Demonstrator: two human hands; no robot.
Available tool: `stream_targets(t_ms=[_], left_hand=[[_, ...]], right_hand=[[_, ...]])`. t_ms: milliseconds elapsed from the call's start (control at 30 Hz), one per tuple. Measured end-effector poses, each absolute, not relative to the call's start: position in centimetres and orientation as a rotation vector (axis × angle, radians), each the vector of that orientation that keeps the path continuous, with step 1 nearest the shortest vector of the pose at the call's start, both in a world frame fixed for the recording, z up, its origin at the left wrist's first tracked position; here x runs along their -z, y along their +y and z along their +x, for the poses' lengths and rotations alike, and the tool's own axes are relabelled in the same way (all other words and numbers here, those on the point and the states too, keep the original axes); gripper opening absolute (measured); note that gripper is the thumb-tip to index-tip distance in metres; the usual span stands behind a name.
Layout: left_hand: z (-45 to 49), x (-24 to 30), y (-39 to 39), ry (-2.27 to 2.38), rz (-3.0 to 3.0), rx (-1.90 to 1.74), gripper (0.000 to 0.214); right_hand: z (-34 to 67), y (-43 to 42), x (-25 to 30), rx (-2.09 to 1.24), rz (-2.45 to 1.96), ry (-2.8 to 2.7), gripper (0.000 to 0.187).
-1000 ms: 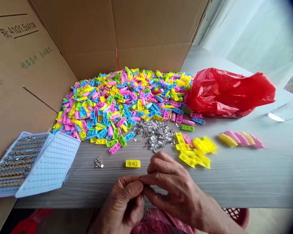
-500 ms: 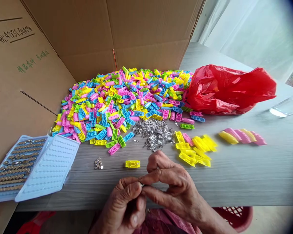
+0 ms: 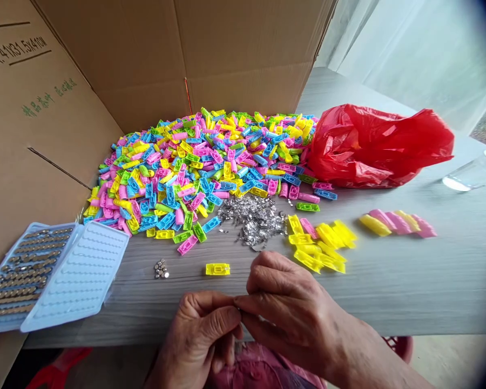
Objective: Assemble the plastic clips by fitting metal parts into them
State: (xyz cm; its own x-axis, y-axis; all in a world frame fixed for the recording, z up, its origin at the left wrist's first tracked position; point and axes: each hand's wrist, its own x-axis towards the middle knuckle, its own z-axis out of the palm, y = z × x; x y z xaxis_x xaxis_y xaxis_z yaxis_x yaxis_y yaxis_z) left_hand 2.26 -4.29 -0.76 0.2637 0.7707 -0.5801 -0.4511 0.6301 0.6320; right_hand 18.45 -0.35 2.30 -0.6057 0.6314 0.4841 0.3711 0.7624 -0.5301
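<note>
My left hand (image 3: pixel 204 329) and my right hand (image 3: pixel 291 308) meet fingertip to fingertip at the table's front edge. Both are closed in a pinch, and whatever sits between the fingertips is hidden. Just beyond them lies one yellow plastic casing (image 3: pixel 217 269), open side up, with a small shiny piece at its right end. Left of it is a little heap of round silver button cells (image 3: pixel 161 268). Behind my right hand spreads a pile of small shiny metal pieces (image 3: pixel 253 219). A group of yellow casings (image 3: pixel 319 246) lies to its right.
A big heap of pink, blue, green and yellow casings (image 3: pixel 198 167) leans against cardboard (image 3: pixel 243 59). At left are blue trays (image 3: pixel 81 270) with rows of button cells. A red plastic bag (image 3: pixel 372 146), joined casings (image 3: pixel 397 223) and a clear cup (image 3: pixel 473 173) are at right.
My right hand has turned and its fingers have closed in against the left fingertips. A small dark piece seen between them earlier is now hidden. The whole view has shifted slightly.
</note>
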Motion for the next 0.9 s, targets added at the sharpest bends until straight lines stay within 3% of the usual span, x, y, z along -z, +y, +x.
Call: stream_targets(t_ms=[233, 433, 900], left_hand=[[2.4, 0.5, -4.2, 0.969, 0.276, -0.826, 0.03], [2.6, 0.6, -4.3, 0.928, 0.237, -0.849, 0.028], [2.5, 1.4, -4.4, 0.848, 0.107, -0.809, 0.029]], right_hand=[[18.7, -0.5, -2.4, -0.547, -0.724, -2.287, 0.028], [18.9, -0.2, -0.7, -0.804, -0.648, -2.042, 0.01], [19.0, -0.2, -0.3, -0.864, -0.639, -1.996, 0.02]])
